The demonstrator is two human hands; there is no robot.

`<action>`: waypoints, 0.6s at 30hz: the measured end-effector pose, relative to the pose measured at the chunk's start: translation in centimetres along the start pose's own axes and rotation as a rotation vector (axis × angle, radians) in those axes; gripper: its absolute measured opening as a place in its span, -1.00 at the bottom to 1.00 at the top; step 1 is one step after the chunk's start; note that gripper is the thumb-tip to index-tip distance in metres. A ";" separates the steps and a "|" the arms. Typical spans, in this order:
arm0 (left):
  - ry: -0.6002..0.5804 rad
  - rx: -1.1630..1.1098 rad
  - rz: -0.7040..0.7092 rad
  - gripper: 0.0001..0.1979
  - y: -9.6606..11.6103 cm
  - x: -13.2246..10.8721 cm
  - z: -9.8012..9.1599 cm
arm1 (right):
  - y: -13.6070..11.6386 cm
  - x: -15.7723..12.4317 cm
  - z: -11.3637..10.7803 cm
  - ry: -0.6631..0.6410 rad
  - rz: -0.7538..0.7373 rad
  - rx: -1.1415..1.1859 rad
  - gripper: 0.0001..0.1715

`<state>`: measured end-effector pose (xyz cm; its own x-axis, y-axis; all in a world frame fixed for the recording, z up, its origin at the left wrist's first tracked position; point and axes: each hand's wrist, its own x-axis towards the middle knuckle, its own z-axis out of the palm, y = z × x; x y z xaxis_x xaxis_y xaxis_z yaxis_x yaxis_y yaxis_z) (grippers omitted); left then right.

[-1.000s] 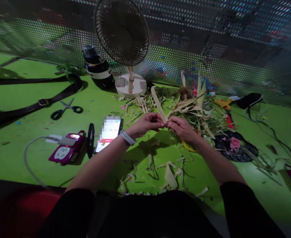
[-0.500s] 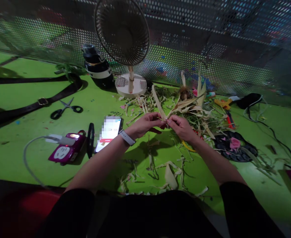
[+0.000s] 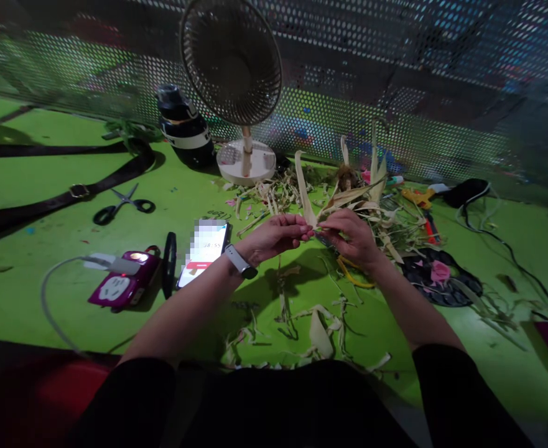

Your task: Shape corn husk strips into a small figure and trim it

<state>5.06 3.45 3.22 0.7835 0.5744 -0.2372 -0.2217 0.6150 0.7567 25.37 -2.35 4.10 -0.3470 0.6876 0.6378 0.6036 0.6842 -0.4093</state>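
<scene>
"Is the pale strip (image 3: 304,186) finished?"

"Can't tell; it's not yet set down. The left hand (image 3: 278,238) pinches its lower end above the surface (image 3: 162,330); the right hand's (image 3: 352,238) grip is unclear."

"Those scraps (image 3: 321,333)?"

"Loose, seemingly leftovers."

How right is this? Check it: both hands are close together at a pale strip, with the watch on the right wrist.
Wrong side: the head view shows the watch on the left wrist. The left hand and right hand are close together at a pale strip.
</scene>
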 end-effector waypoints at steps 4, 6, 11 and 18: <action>-0.032 -0.027 -0.017 -0.92 -0.1 0.0 0.1 | 0.2 -0.3 0.1 -0.012 -0.085 -0.095 -0.84; -0.046 -0.039 -0.024 -0.91 -0.2 0.0 0.2 | 0.2 -0.5 0.2 0.007 -0.140 -0.139 -0.82; -0.041 -0.043 -0.039 -0.88 -0.3 -0.1 0.5 | 0.1 -0.6 0.4 0.052 -0.182 -0.182 -0.87; 0.037 0.068 0.087 -0.80 -0.4 -0.5 0.9 | -0.5 -0.3 1.4 0.140 0.006 -0.123 -0.96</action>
<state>5.33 2.43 3.60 0.7406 0.6445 -0.1898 -0.2472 0.5241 0.8150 24.17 -2.54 3.24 -0.2448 0.6452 0.7237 0.6919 0.6392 -0.3358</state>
